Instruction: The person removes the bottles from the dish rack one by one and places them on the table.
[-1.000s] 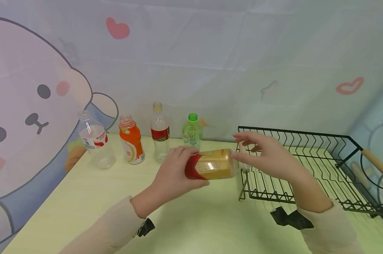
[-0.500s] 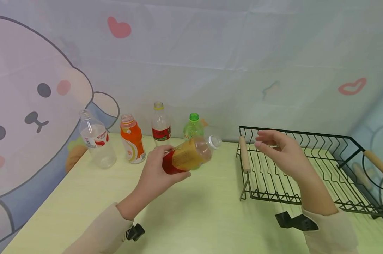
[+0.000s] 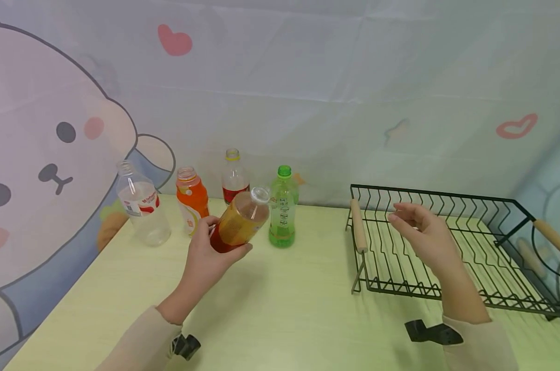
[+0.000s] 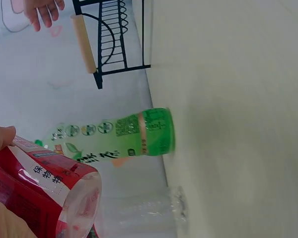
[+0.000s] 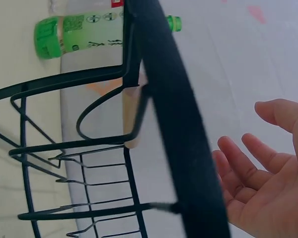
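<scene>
My left hand (image 3: 206, 265) grips a clear plastic bottle (image 3: 240, 221) with a red and gold label around its lower part. The bottle leans to the upper right and is held above the table; its red label and clear base (image 4: 82, 206) show in the left wrist view. Behind it stand an upright green bottle (image 3: 282, 211) and a clear bottle with a red label (image 3: 233, 180), partly hidden by the held bottle. Over the black wire rack (image 3: 400, 283) hovers my right hand (image 3: 424, 239), its fingers loosely bent and holding nothing.
An orange bottle (image 3: 193, 198) and a clear bottle with a white and red label (image 3: 143, 206) stand at the back left of the table (image 3: 298, 314). The rack has wooden handles, one (image 3: 358, 226) on its left side. A printed cloth (image 3: 308, 77) hangs behind.
My left hand has carried the red and gold bottle left, away from the rack, and turned its neck from pointing right to pointing up. My right hand has drawn back to the right.
</scene>
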A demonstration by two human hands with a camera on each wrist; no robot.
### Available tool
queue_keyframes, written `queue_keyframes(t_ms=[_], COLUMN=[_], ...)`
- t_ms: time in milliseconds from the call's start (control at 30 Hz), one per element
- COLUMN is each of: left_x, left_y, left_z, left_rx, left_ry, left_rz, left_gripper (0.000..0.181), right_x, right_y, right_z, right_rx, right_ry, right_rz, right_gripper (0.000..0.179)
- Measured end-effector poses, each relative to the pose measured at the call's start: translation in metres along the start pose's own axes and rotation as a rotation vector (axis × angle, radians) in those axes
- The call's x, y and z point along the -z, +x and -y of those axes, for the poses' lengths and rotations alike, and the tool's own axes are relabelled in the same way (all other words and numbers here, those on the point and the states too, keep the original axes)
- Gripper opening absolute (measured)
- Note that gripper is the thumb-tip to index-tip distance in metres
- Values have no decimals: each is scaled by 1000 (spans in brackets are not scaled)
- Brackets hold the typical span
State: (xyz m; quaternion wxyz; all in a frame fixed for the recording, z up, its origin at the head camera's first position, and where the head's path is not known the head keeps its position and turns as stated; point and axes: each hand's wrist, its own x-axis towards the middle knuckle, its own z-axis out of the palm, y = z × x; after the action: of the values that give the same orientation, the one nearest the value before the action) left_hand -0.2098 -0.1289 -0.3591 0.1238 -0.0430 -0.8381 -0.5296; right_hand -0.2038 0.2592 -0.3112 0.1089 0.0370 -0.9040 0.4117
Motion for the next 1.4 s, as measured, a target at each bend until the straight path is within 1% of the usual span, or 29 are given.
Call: queue_keyframes(t_ms=[133, 233, 433, 633, 800, 967, 1200, 1400], left_x=[3, 4, 6, 8, 11, 15, 15, 14], left_y=[1, 2, 5, 8, 12, 14, 16, 19], left_z=[8, 13, 21, 32, 43, 50, 62, 69], left_rx=[58, 100, 151, 201, 225, 251, 296, 312], left_ry=[-2, -22, -35, -41, -57, -75, -88, -95], left_rz=[-8, -12, -12, -13, -34, -38, -50, -53], left_gripper=[73, 73, 71, 74, 77, 78, 80, 80], right_x=[-3, -4, -9, -14, -16, -17, -19, -19], right_y=[-1, -1, 1, 1, 2, 3, 3, 3], right_z=[-8, -13, -23, -28, -32, -35, -36, -35], right_rx=[-10, -18, -52, -76, -85, -101, -109, -117], right_ry=[7, 11, 25, 14, 36, 46, 58, 57], right_rz=[7, 15, 28, 29, 50, 71, 78, 85], right_gripper=[57, 57, 59, 59, 61, 62, 61, 62])
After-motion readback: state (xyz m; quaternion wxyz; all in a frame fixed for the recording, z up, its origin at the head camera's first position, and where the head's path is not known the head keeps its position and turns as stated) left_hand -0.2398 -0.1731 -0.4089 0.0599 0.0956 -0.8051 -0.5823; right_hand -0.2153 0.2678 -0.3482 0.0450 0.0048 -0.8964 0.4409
